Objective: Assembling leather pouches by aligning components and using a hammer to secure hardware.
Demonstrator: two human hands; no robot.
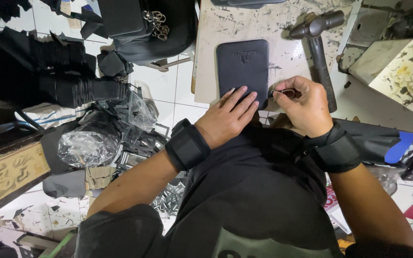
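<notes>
From the head view I see my left hand (pixel 228 114) lying flat, fingers together, pinning the dark pouch (pixel 243 67) at the slab's (pixel 225 24) near edge, while my right hand (pixel 304 107) pinches a small metal clip (pixel 288 93) beside its corner; a hammer (pixel 319 43) lies near.

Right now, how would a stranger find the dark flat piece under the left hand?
Find the pale, stained worktable. At its near edge lies a flat black leather panel with rounded corners, pressed by the left hand. Unlike the hammer beside it, it is flat and rectangular.
</notes>
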